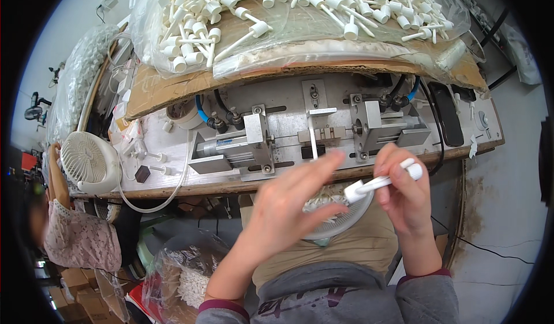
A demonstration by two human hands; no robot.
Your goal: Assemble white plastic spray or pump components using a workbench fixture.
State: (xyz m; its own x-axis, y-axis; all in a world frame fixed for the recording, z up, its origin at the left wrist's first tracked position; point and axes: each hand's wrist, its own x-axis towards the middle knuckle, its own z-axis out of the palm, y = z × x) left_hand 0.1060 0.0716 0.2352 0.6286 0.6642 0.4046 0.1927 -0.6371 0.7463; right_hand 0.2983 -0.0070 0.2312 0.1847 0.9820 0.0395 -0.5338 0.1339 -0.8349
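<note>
Many Capped Sticks Heaped, Plain Ones Apparently to Go

At nine o'clock a white fan [88, 161] stands at the bench's end. A clear bag [193, 286] at seven o'clock holds many short white sticks, seemingly uncapped; these look like stock left to use. Just below centre, at six o'clock, the left hand [285, 200] is blurred and open, fingers stretched, with nothing visible in its grip; whether it touches anything I cannot tell. Near centre, toward two o'clock, a white rod [313, 139] stands at the metal fixture [322, 133], between two cylinder units. At twelve o'clock lies a big heap of capped sticks [333, 2], probably the finished share, which would put the work well under way. Toward five o'clock a round bowl [351, 222] in the lap holds more white sticks, so the supply is not used up. At four o'clock the right hand [407, 197] is closed in a fingertip pinch on white capped pieces [354, 192], seemingly two, caps at opposite ends; whether these are done is unclear.
</note>
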